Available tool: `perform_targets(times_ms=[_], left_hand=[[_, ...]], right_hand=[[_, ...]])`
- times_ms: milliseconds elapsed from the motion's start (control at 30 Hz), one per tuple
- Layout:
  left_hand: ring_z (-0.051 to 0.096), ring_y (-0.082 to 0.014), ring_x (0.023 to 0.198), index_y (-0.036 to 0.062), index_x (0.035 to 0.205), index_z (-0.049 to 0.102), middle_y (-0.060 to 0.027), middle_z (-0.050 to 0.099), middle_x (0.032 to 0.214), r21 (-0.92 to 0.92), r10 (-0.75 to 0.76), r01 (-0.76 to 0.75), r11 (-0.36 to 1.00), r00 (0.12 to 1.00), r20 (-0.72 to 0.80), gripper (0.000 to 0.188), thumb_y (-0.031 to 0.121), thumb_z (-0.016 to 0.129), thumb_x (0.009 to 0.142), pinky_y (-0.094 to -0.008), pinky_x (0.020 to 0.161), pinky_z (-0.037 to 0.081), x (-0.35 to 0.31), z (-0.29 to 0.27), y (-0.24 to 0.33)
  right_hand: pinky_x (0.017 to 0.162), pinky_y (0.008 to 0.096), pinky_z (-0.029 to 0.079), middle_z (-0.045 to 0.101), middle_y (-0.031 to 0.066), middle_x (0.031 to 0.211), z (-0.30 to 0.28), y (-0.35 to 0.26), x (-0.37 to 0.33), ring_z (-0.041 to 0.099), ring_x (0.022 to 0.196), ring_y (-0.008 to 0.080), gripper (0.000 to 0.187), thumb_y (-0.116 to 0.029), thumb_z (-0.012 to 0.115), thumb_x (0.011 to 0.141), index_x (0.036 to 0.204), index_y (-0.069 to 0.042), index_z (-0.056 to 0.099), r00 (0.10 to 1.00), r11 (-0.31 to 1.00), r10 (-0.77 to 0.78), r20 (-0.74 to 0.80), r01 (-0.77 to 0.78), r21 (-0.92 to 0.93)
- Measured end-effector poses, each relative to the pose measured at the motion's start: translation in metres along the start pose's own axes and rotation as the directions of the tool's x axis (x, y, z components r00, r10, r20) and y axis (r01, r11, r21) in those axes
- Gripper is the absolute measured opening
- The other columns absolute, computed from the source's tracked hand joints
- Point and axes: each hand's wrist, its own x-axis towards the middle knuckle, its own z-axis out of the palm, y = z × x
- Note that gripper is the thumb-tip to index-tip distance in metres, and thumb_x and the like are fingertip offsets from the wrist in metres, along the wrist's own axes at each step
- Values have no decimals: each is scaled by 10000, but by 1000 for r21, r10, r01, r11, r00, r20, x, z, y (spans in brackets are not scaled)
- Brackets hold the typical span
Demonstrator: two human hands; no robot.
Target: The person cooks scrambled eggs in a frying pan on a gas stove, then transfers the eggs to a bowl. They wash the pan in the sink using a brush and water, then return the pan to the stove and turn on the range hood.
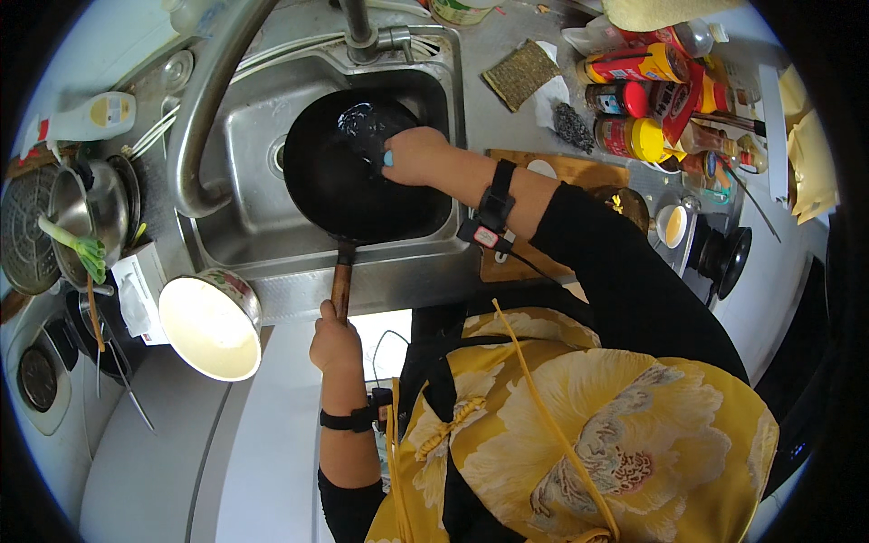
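Note:
A black wok (335, 172) with a wooden handle (342, 285) sits over the stainless steel sink (244, 136). A little water glints inside it near the far side. My left hand (335, 342) is closed round the end of the handle, at the sink's near edge. My right hand (421, 158) reaches into the wok on its right side with the fingers curled down. A small light blue bit shows at its fingertips; what the hand holds is mostly hidden. The curved faucet (195, 154) arches over the sink's left part.
A white enamel bowl (210, 328) stands at the near left beside a white box (140, 294). Metal pans (100, 208) and a spray bottle (95, 118) are further left. Right of the sink lie a cutting board (507, 267), a scouring pad (520, 74) and several seasoning jars (634, 138).

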Motion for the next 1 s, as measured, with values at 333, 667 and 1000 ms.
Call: perform_targets(times_ms=[333, 667, 1000], left_hand=[[659, -346, 796, 146, 1221, 409, -145, 634, 923, -17, -17, 17, 1000, 1000, 14, 408, 222, 590, 863, -443, 631, 530, 1, -3, 4], [661, -355, 825, 129, 1205, 393, -167, 661, 910, -33, -17, 20, 999, 995, 99, 425, 245, 601, 853, -455, 683, 526, 3, -8, 2], [657, -336, 691, 0, 1044, 505, -209, 652, 826, -472, 137, 4, 882, 955, 264, 454, 437, 489, 926, -424, 644, 510, 2, -22, -4]], right_hand=[[731, 452, 527, 680, 149, 890, 28, -7, -11, 654, 851, 341, 325, -323, 645, 719, 952, -100, 688, 971, 1000, -22, -236, 17, -22], [733, 440, 523, 677, 145, 864, 24, 6, 0, 652, 836, 326, 352, -346, 635, 712, 963, -104, 679, 989, 991, -131, -65, 130, -13], [787, 426, 518, 679, 126, 942, 30, 3, -12, 649, 872, 328, 368, -328, 643, 712, 1025, -137, 672, 974, 995, -93, -207, 97, 7]])
